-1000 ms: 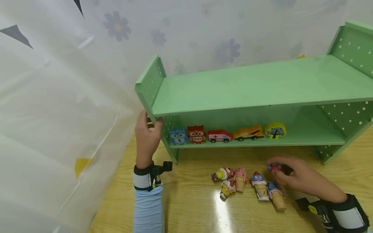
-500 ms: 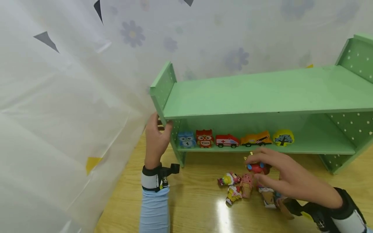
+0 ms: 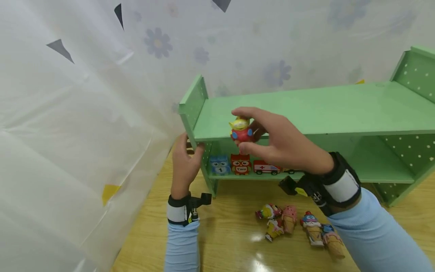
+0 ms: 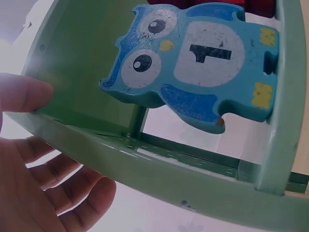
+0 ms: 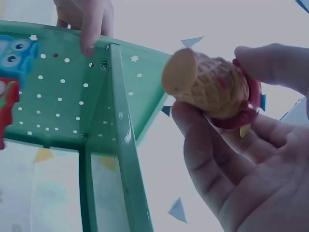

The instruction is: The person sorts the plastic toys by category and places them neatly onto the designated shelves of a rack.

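With thumb and fingers, my right hand (image 3: 283, 139) pinches a toy ice-cream cone figure (image 3: 241, 130) in front of the upper board's left end. It has a red and yellow top with blue spots; its waffle cone (image 5: 212, 87) faces the camera in the right wrist view. My left hand (image 3: 185, 164) holds the left side panel of the green shelf (image 3: 306, 109), thumb on the inner side and fingers outside. Beside it, a blue owl block (image 4: 207, 55) marked 1 stands on the lower board. A red owl block (image 3: 241, 165) is alongside.
An ambulance block (image 3: 266, 167) follows along the lower board; my right hand and wrist hide most of what stands beyond. On the wooden table (image 3: 231, 241) lie several ice-cream figures, among them a pink cone (image 3: 289, 219) and a blue-topped cone (image 3: 333, 241). A patterned sheet (image 3: 102, 94) hangs behind.
My right hand has lifted the ice-cream cone figure from the table area, up and leftward to the upper board. The left hand keeps its hold on the panel. The head view has shifted slightly.
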Demonstrator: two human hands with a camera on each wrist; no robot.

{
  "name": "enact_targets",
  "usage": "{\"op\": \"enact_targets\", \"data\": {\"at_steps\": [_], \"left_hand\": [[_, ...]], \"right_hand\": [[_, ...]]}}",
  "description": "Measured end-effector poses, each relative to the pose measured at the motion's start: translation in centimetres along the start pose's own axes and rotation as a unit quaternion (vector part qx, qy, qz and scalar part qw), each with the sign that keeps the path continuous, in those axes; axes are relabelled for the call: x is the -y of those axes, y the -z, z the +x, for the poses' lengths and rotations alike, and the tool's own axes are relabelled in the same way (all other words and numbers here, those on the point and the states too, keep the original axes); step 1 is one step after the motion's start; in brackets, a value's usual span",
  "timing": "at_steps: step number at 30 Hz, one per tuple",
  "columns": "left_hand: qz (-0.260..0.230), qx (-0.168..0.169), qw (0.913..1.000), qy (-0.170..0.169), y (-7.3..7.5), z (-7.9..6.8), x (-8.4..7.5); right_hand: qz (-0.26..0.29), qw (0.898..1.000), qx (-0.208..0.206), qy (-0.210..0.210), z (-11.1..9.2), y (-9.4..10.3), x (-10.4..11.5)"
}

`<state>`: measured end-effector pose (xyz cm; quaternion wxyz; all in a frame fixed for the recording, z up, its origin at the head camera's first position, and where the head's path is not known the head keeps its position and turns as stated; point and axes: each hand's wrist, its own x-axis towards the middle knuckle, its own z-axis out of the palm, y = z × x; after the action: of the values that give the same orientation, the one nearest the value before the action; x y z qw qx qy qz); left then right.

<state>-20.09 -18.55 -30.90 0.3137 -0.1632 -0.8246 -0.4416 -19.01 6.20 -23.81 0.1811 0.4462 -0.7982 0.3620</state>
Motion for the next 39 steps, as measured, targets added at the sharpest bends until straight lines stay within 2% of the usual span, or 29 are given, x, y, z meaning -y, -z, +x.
{"op": "enact_targets", "data": {"at_steps": [7, 13, 22, 34, 37, 39], "left_hand": [[-0.003, -0.001, 0.9999, 0.016, 0.0, 0.1, -0.4], [-0.006, -0.003, 0.9999, 0.015, -0.2, -0.1, -0.5], [-0.010, 0.001, 0.9999, 0.004, -0.7, 0.3, -1.1], [-0.018, 0.006, 0.9998, 0.010, -0.8, 0.3, -1.3], [-0.020, 0.009, 0.9997, 0.009, -0.7, 0.2, -1.3], [-0.021, 0.009, 0.9997, 0.010, -0.7, 0.2, -1.3]], "right_hand": [[0.028, 0.999, -0.018, -0.001, 4.6, -1.8, -1.1], [0.047, 0.999, -0.008, -0.014, 6.5, -3.2, -2.0], [0.044, 0.997, -0.002, -0.067, 6.9, -3.6, -2.4], [0.065, 0.993, 0.012, -0.094, 6.9, -3.7, -2.5], [0.060, 0.993, -0.004, -0.101, 6.5, -3.2, -2.1], [0.041, 0.995, -0.029, -0.092, 5.9, -2.7, -1.4]]}}
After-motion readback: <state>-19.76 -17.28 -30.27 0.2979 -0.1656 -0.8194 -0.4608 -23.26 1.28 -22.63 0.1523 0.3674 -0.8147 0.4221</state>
